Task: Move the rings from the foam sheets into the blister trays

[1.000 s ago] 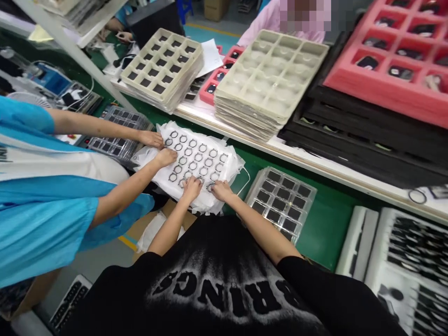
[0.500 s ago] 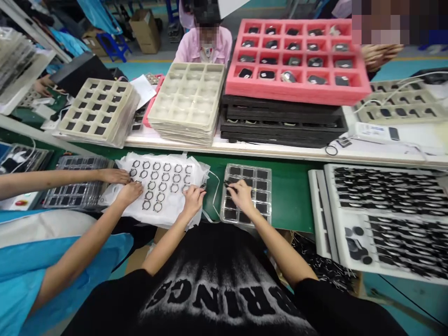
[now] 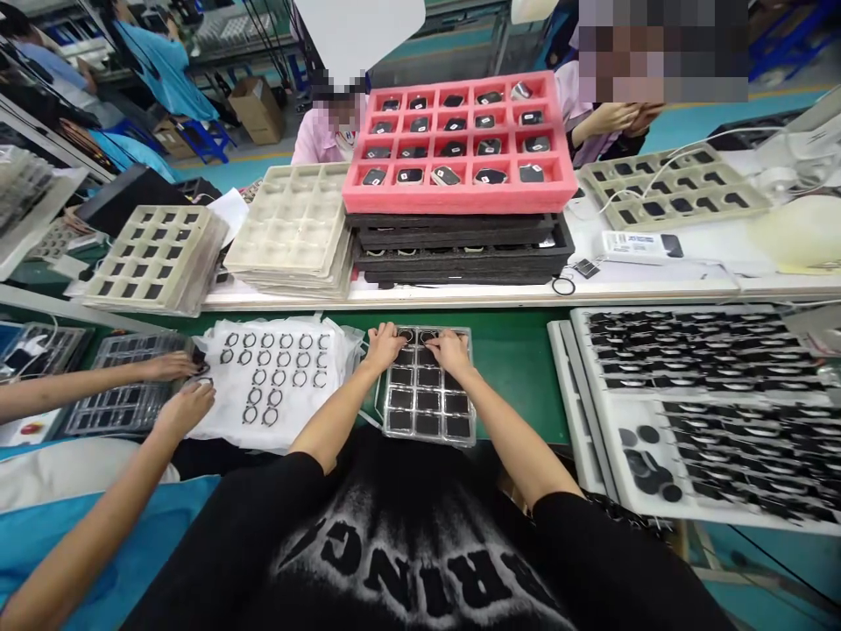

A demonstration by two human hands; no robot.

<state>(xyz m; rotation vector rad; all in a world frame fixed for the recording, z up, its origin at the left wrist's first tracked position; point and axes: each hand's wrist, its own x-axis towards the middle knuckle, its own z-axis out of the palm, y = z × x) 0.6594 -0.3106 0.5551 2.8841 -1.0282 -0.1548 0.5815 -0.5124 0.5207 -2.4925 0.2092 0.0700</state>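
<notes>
On the green bench (image 3: 512,377), a white sheet (image 3: 306,414) lies just left of the clear tray (image 3: 415,412), perhaps to keep both within reach. The tray sits squarely before me, which likely suits two hands. At its far row, my left hand (image 3: 385,347) and right hand (image 3: 450,350) each pinch a dark ring (image 3: 407,336), grip nearly closed, presumably because something so thin offers little hold.

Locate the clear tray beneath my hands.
The clear tray sits near the middle of the head view, on the green table right of the white sheet; the left hand and right hand are at its far end.
</notes>
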